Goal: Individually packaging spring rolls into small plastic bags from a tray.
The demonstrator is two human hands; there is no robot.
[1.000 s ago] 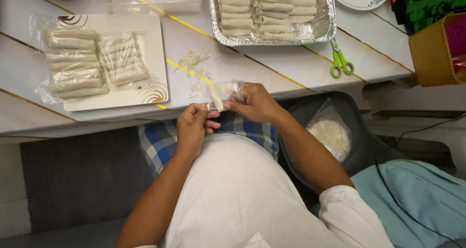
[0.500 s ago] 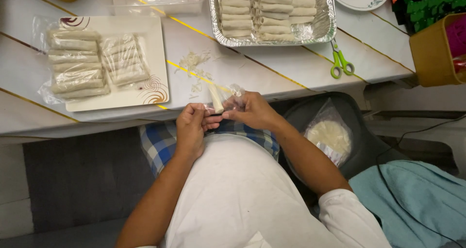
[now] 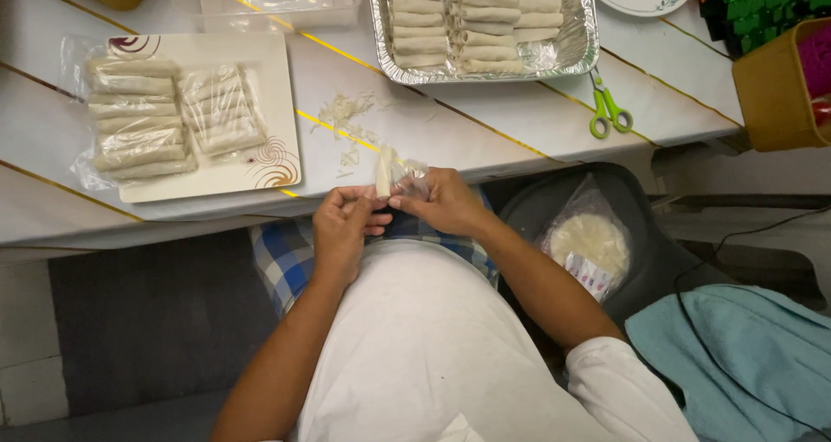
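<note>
At the centre of the frame, your left hand and right hand both pinch a small clear bag holding one pale roll, just over the tabletop edge. Keep the roll upright and the bag mouth taut.

Clear bagged rolls — white plate.
</note>
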